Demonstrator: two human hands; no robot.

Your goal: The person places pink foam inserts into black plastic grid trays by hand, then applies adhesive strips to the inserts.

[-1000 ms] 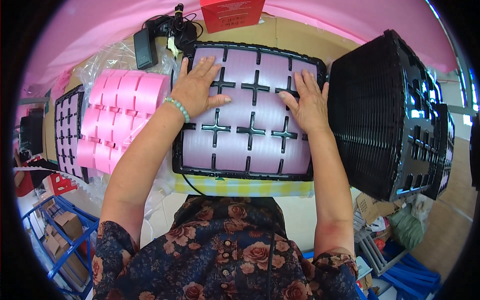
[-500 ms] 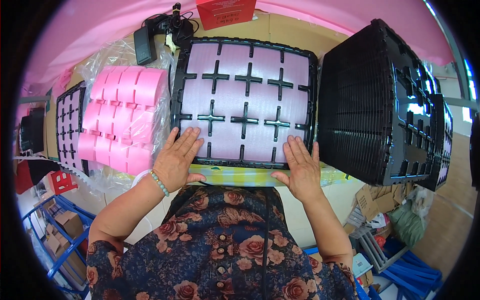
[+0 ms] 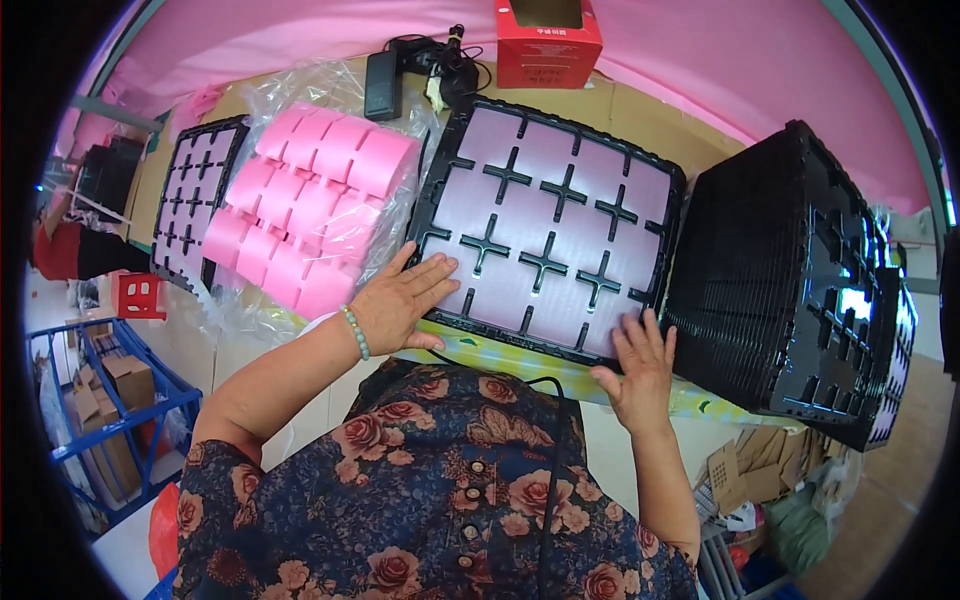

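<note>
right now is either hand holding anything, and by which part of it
Nothing appears held; the left hand lies flat on the near left corner of the black tray, the right hand at its near right corner.

At the frame's centre a foam sheet (image 3: 520, 218) lies in a tray (image 3: 437, 195), the left hand (image 3: 398, 302) at its lower left, the right hand (image 3: 642, 378) at its lower right. Just right stands a tray stack (image 3: 735, 270); leftward lie foam pieces (image 3: 310, 205), then another tray (image 3: 236, 150). Behind, upper centre, a box (image 3: 548, 58) stands right of cables (image 3: 455, 76).
</note>
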